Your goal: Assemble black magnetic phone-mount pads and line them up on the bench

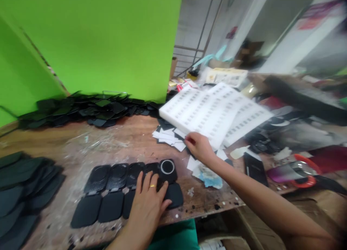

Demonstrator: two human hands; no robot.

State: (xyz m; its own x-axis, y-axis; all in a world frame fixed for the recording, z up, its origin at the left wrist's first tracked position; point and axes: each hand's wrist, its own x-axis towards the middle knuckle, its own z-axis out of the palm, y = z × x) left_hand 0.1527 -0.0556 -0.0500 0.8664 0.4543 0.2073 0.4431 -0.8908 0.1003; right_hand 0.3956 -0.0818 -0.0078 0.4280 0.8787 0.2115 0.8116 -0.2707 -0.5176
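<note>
Several black folding pads (pixel 111 206) lie opened flat in a row on the wooden table, each a pair of rounded squares joined at a hinge. On the rightmost pad, the upper square carries a white ring (pixel 167 166). My left hand (pixel 148 203), with a gold-coloured ring on one finger, rests over the right part of the row, fingers spread, hiding some pads. My right hand (pixel 200 147) is closed in a pinch at the near edge of white sheets (pixel 200 112) marked with rows of small grey shapes. Whatever its fingertips hold is hidden and blurred.
Black flat pieces are piled at the left (pixel 21 185) and along the green wall (pixel 103 107). White cards (pixel 168 136), a crumpled blue-white scrap (pixel 210 177), a black box (pixel 255 168) and an orange-rimmed tape roll (pixel 306 170) lie rightward. Clutter fills the far right.
</note>
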